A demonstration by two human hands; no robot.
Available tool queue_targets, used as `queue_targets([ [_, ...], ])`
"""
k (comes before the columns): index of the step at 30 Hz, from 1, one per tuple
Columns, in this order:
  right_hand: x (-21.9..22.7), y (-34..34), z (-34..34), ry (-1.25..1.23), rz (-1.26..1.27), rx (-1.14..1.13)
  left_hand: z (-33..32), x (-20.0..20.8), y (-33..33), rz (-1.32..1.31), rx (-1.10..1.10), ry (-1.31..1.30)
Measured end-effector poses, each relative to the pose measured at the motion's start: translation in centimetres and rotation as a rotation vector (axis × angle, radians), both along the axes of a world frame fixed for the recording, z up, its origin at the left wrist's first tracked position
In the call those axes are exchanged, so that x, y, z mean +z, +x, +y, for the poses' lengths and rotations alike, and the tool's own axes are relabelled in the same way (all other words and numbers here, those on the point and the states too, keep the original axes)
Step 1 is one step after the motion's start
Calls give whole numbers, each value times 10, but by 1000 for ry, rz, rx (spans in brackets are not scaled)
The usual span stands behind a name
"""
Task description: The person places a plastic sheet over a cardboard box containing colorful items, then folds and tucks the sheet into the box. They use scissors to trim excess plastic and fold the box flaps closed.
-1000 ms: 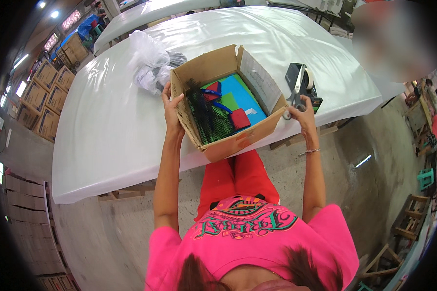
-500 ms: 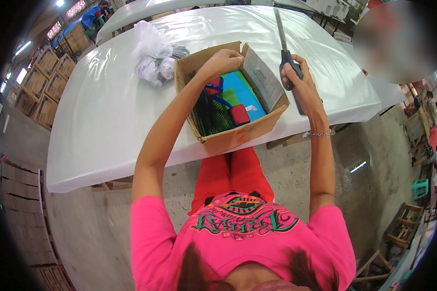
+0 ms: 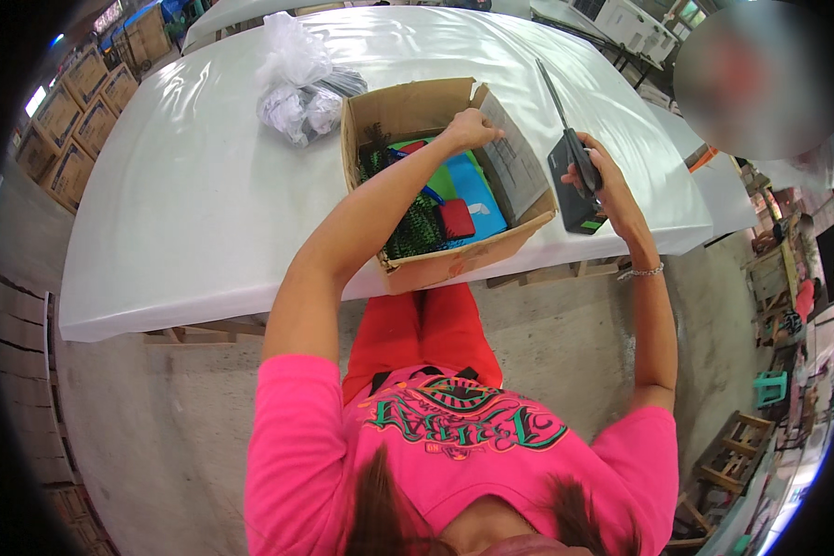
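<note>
An open cardboard box stands at the near edge of the table. Inside are green mesh netting, a red block-like piece with blue cord near it, and a flat blue and green item. Against the box's right wall leans a white sheet. My left hand reaches over the box, fingers curled together at the sheet's upper edge; what they pinch is hidden. My right hand grips black-handled scissors, blades pointing away from me, above a small black box on the table.
A clear plastic bag with dark contents sits on the white-covered table, left of the cardboard box. Stacked cartons stand at the far left. A teal stool and wooden frames are on the floor at right.
My left hand has shifted right and nearer, toward the white sheet. My right hand has moved right and slightly nearer with the scissors, showing more of the black box.
</note>
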State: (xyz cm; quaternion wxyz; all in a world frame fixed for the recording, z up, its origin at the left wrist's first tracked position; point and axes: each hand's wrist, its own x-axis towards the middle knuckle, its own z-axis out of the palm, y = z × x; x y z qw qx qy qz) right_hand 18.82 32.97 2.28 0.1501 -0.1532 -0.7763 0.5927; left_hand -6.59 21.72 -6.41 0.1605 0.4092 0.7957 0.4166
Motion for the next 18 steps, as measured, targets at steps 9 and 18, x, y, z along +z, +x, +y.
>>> queue_targets([
  [9, 4, 16, 17, 596, -127, 106, 4, 1, 3, 105, 55, -35],
  [18, 24, 17, 21, 668, -105, 80, -8, 18, 10, 241, 32, -4],
])
